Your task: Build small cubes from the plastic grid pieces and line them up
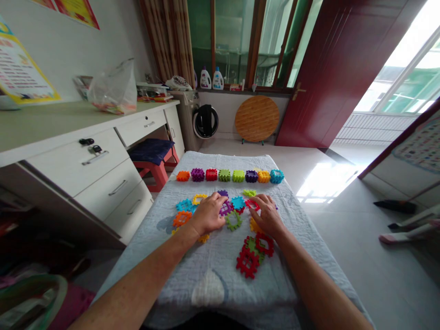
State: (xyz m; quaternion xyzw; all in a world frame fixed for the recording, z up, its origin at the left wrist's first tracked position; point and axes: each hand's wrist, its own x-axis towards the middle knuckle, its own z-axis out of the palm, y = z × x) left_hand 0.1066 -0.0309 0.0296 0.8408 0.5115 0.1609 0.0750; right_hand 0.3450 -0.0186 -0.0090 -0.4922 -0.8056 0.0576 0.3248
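Observation:
My left hand (210, 214) is curled over the left side of a purple interlocking tile (226, 208), thumb and fingers closed at its edge. My right hand (268, 214) grips the right edge of a red frame tile (252, 205) between thumb and fingers. Between the hands lie a blue tile (238, 202) and a green ring-shaped tile (233, 221). Orange (182, 218), yellow and blue tiles lie left of my left hand. Below my right hand, red tiles (247, 263) overlap a green one. My palms and fingers hide parts of several tiles.
A row of assembled, notched cubes (224, 175) in several colours stands across the far part of the cloth-covered table (206, 160). A white desk (117, 183) and a stool (153, 153) are on the left. A red door (330, 68) stands beyond, at right.

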